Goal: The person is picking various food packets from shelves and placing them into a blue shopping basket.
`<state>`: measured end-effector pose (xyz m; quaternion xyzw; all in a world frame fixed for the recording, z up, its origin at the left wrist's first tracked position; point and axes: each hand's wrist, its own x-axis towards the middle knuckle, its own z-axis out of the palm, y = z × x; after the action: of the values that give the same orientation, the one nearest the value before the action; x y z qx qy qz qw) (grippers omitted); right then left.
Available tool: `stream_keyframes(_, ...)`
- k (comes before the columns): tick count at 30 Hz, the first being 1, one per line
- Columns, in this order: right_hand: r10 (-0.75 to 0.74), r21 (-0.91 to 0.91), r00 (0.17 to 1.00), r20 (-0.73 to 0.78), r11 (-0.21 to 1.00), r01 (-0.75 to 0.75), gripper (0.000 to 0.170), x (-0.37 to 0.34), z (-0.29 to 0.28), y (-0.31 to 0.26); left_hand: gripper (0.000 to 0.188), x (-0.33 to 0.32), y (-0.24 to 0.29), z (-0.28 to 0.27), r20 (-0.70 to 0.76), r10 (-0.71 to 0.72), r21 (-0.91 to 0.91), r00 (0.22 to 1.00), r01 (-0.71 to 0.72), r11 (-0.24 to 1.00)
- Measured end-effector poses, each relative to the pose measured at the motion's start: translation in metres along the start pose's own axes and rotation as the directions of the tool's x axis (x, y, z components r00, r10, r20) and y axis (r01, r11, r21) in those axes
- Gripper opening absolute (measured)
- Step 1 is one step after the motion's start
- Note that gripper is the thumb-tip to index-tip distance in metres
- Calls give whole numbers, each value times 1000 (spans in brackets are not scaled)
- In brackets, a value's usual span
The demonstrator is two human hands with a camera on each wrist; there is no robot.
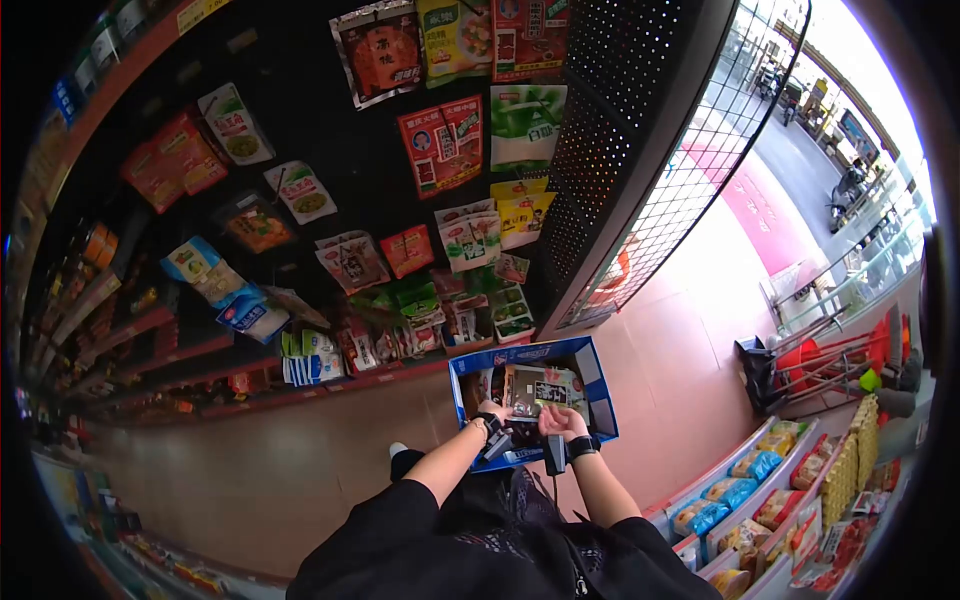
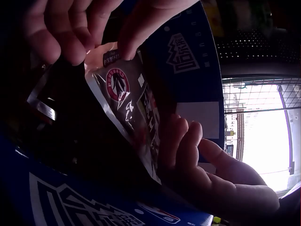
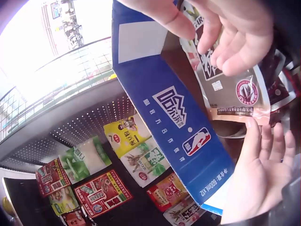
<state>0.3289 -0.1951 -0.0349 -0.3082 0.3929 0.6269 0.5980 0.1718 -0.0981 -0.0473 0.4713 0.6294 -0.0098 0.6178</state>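
Note:
A blue cardboard box (image 1: 602, 398) stands in front of the person's body. A flat grey-brown food packet (image 1: 524, 384) with a round red logo lies at the box's opening. My left hand (image 1: 494, 411) pinches the packet's end edge, thumb on top and fingers underneath, as the right wrist view shows. My right hand (image 1: 562, 422) is at the other end, with loosely bent fingers (image 3: 235, 61) over the packet's printed face. More dark, shiny packets (image 3: 284, 89) lie deeper in the box, partly hidden.
Seasoning packets (image 1: 441, 147) hang on a black rack ahead, above a low row of bagged goods (image 1: 413, 305). A perforated panel (image 1: 600, 120) ends the rack. Tiered shelves of bagged food (image 1: 730, 492) stand at the lower right, and brooms and dustpans (image 1: 800, 360) at the right.

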Motion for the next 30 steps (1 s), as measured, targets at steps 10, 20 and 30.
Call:
stream_keyframes(10, 264, -8, 957, -118, 964, -267, 16, -18, 7, -2, 18, 18, 2, -5, 174, -106, 59, 979, 97, 994)
stream_keyframes(20, -67, -139, 997, -42, 988, 61, 45, -41, 7, 10, 8, -54, 38, -7, 577, 192, -257, 794, -46, 965)
stream_keyframes(30, 409, -254, 701, 583, 912, -321, 37, -50, 1, 16, 26, -105, 21, -40, 638, 493, -95, 592, -575, 813)
